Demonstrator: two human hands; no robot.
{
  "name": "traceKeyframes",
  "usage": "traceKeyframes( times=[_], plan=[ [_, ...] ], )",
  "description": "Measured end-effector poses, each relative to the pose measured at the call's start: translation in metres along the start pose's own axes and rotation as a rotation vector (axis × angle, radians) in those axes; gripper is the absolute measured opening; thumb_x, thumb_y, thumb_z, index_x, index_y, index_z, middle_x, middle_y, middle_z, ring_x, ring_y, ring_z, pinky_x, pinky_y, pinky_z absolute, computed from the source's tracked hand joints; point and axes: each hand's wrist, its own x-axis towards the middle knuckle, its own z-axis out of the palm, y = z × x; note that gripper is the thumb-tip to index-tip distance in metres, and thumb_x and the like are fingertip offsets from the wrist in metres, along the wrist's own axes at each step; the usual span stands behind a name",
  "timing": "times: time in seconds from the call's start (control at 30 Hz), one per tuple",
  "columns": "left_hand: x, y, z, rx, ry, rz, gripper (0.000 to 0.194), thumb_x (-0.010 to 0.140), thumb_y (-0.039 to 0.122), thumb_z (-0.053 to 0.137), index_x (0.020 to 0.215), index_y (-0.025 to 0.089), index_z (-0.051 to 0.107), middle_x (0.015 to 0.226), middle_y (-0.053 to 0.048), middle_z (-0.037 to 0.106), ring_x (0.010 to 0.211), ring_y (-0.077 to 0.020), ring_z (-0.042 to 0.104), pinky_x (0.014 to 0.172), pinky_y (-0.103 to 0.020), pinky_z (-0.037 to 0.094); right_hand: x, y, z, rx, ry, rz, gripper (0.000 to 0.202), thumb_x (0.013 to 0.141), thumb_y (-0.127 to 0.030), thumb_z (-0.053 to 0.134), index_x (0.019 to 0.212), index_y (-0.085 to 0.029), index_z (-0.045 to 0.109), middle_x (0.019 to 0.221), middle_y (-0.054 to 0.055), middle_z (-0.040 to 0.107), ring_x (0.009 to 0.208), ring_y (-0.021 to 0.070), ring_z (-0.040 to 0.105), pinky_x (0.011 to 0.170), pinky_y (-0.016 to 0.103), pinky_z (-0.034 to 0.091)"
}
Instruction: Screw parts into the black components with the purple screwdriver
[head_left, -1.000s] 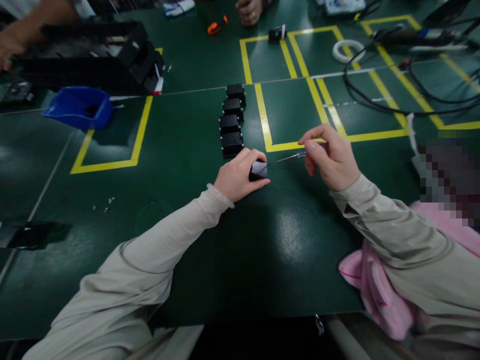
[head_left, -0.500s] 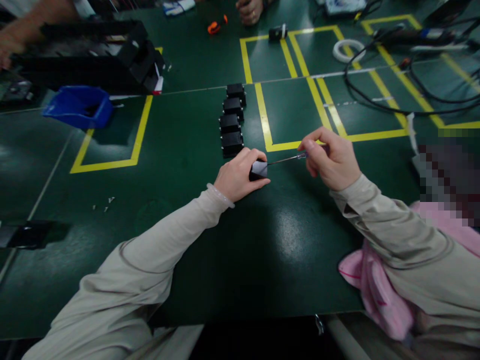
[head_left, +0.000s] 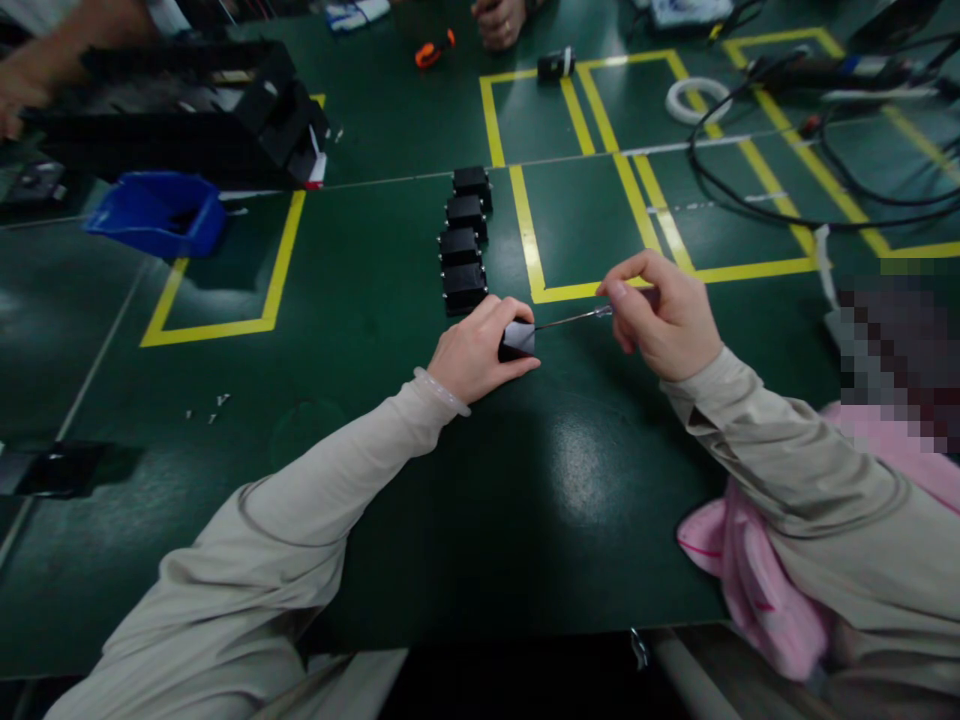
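Note:
My left hand (head_left: 480,350) grips a small black block (head_left: 517,341) between thumb and fingers, low over the green table. In my right hand (head_left: 660,315) is a screwdriver (head_left: 574,319), its handle mostly covered by my fingers. The thin shaft points left, and its tip meets the block's right side; the exact contact point is too small to make out. Just beyond my left hand, several similar black blocks (head_left: 463,245) with small silvery screws at their sides stand in a row.
A blue bin (head_left: 161,213) and a long black housing (head_left: 180,125) are at the left, near a co-worker's arm (head_left: 67,55). Loose screws (head_left: 217,405) lie front left. Across the table are another person's hand (head_left: 500,22), a white tape roll (head_left: 697,101) and a black cable (head_left: 750,205). Pink cloth (head_left: 757,570) lies right.
Hardly anything differs. Both hands, the block and the screwdriver keep the same places, with at most a tiny shift of my right fingers.

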Motion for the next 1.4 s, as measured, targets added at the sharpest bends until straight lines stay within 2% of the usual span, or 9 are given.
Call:
traceKeyframes(
  times=[0.17,0.33,0.53,0.73,0.9,1.1,1.27,1.4],
  plan=[
    [0.0001,-0.0004,0.0001,0.003,0.001,0.005,0.044,0.081,0.028,0.082,0.115,0.022,0.055,0.115,-0.004,0.062,0.109,-0.0241,0.064,0.094,-0.041,0.054,0.0003,-0.001,0.0009,0.03,0.003,-0.018,0.031,0.094,-0.056,0.064,0.094,-0.026,0.055,0.047,-0.009,0.048,0.033,0.009,0.045,0.033,0.026,0.033],
    [0.0003,0.0,-0.0002,0.001,-0.007,-0.004,0.043,0.081,0.028,0.082,0.114,0.022,0.055,0.115,-0.004,0.062,0.109,-0.0242,0.064,0.094,-0.042,0.054,-0.0004,-0.0014,-0.0002,0.007,-0.019,0.019,0.038,0.095,-0.061,0.058,0.083,-0.025,0.055,0.04,-0.01,0.037,0.03,0.0091,0.042,0.031,0.025,0.028],
    [0.0004,0.0003,-0.0004,0.005,-0.01,-0.004,0.044,0.08,0.027,0.082,0.114,0.022,0.055,0.115,-0.004,0.062,0.109,-0.0241,0.064,0.094,-0.042,0.054,0.0,-0.002,-0.0002,0.035,-0.018,0.003,0.03,0.093,-0.055,0.064,0.094,-0.027,0.054,0.046,-0.01,0.047,0.033,0.0096,0.045,0.034,0.026,0.032],
    [0.0003,0.0002,-0.0003,0.012,-0.01,-0.008,0.044,0.08,0.028,0.082,0.114,0.023,0.055,0.115,-0.004,0.062,0.109,-0.0243,0.064,0.093,-0.041,0.054,-0.0004,-0.0005,0.0005,0.023,-0.021,0.034,0.032,0.097,-0.057,0.058,0.087,-0.026,0.054,0.041,-0.01,0.037,0.03,0.0093,0.039,0.033,0.027,0.029],
    [0.0003,0.0004,-0.0006,0.006,-0.008,-0.007,0.043,0.081,0.028,0.081,0.114,0.022,0.055,0.115,-0.004,0.062,0.108,-0.0243,0.064,0.093,-0.041,0.054,-0.0005,-0.0024,0.0008,0.032,-0.003,0.004,0.028,0.095,-0.054,0.063,0.095,-0.027,0.054,0.048,-0.009,0.047,0.035,0.0102,0.045,0.035,0.028,0.033],
    [0.0001,0.0008,-0.001,0.005,-0.004,-0.008,0.043,0.081,0.028,0.081,0.114,0.023,0.054,0.115,-0.004,0.062,0.108,-0.0244,0.064,0.091,-0.041,0.055,-0.0015,-0.0049,0.0006,-0.012,-0.014,0.036,0.036,0.096,-0.06,0.057,0.085,-0.026,0.054,0.042,-0.009,0.038,0.032,0.0099,0.041,0.033,0.027,0.028],
    [0.0,0.0004,-0.0005,0.013,-0.002,-0.005,0.042,0.081,0.028,0.08,0.114,0.023,0.054,0.115,-0.004,0.062,0.107,-0.0243,0.064,0.09,-0.04,0.055,-0.0019,-0.0061,0.0016,-0.004,0.006,0.004,0.028,0.095,-0.055,0.063,0.095,-0.028,0.055,0.046,-0.009,0.044,0.035,0.0102,0.043,0.035,0.028,0.031],
    [-0.0003,0.0012,-0.0007,0.014,0.0,-0.007,0.041,0.081,0.027,0.08,0.113,0.023,0.055,0.114,-0.004,0.063,0.108,-0.0241,0.064,0.091,-0.04,0.054,-0.0018,-0.0071,0.0007,-0.027,-0.007,-0.002,0.033,0.096,-0.058,0.058,0.088,-0.026,0.055,0.045,-0.009,0.043,0.034,0.0094,0.044,0.034,0.027,0.031]
  ],
)
